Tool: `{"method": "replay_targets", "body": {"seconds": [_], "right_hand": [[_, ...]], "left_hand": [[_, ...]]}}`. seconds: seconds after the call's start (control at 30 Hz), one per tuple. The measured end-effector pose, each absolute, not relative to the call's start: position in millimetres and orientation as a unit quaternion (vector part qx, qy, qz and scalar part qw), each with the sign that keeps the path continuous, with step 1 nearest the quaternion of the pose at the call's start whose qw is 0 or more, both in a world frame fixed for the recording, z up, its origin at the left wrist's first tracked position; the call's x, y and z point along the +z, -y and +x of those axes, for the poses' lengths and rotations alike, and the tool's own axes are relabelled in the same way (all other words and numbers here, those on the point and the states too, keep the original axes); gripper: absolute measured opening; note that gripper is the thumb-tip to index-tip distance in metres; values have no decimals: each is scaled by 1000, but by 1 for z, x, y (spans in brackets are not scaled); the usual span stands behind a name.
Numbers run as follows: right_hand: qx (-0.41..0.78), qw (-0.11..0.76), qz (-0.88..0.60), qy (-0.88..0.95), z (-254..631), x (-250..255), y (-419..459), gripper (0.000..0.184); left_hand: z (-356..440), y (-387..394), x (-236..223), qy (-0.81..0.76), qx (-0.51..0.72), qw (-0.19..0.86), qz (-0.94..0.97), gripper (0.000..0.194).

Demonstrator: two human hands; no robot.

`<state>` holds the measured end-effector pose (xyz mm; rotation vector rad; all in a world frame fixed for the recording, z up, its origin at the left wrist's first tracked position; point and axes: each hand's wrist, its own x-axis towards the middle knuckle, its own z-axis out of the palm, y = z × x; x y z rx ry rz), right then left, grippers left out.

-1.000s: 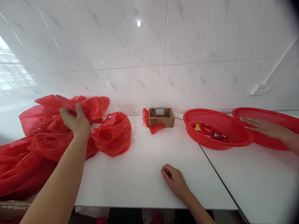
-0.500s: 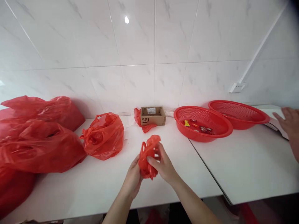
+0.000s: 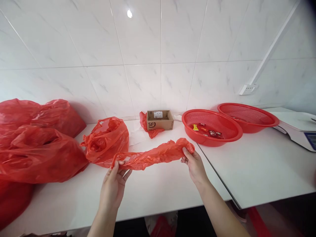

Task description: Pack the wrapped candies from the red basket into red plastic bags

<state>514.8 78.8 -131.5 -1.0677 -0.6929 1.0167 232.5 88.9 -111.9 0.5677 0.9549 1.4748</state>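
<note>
While the left hand [image 3: 113, 188] pinches one end of a crumpled bag [image 3: 155, 157], fingers loosely spread, the right hand [image 3: 197, 167] grips the other end, fingers curled. Bag stretched sideways above the table [image 3: 153, 194], nearer than the cardboard box [image 3: 160, 124]. Bulging bag [image 3: 112, 143] behind its left end; basket [image 3: 209, 140] right, holding small packets [image 3: 212, 133].

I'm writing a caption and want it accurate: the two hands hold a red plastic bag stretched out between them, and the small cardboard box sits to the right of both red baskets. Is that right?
Not quite: the small cardboard box sits to the left of both red baskets, as the head view shows. The rest stands: the left hand and right hand hold a red plastic bag stretched out between them.
</note>
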Motion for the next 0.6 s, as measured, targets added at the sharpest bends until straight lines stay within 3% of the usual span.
{"method": "replay_targets", "body": {"seconds": [0.23, 0.4, 0.47, 0.6], "right_hand": [[466, 621, -517, 361, 543, -159, -63, 39], [157, 642, -609, 440, 549, -146, -53, 30], [86, 584, -563, 578, 533, -126, -48, 31], [101, 375, -411, 825, 493, -95, -52, 32]], "left_hand": [[233, -82, -118, -371, 607, 646, 275, 10], [247, -69, -124, -400, 551, 617, 394, 12], [255, -64, -120, -402, 521, 621, 425, 14], [266, -58, -112, -406, 474, 641, 448, 21]]}}
